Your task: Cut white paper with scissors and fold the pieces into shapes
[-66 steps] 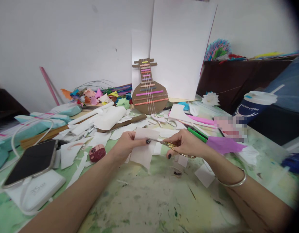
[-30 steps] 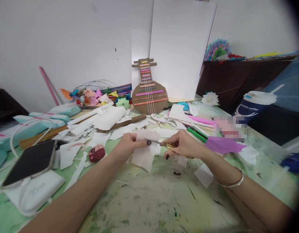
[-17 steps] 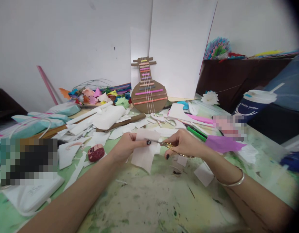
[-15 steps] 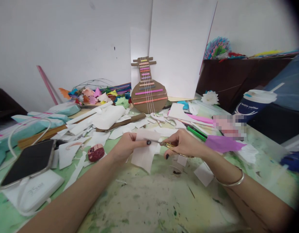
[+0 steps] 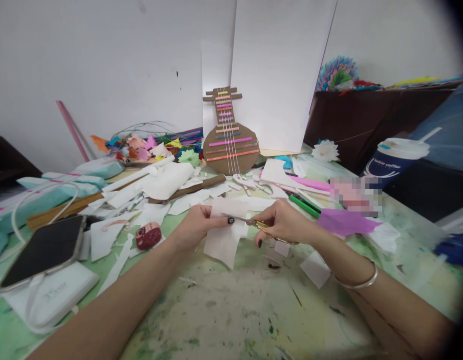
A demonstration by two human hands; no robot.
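My left hand pinches a pale pink sheet of paper just above the paint-stained table. My right hand grips small gold-handled scissors, fingers through the loops. The blades point left into the paper's upper part, close to my left thumb. The lower part of the sheet hangs down toward the table. A silver bangle sits on my right wrist.
A dark phone lies on a white power bank at left. A cardboard guitar leans on white boards behind. Paper scraps, a small red object, green markers, purple paper and a blue coffee cup lie around.
Both hands stay almost still; the scissors' blades have edged slightly left into the paper. The view has shifted a little.
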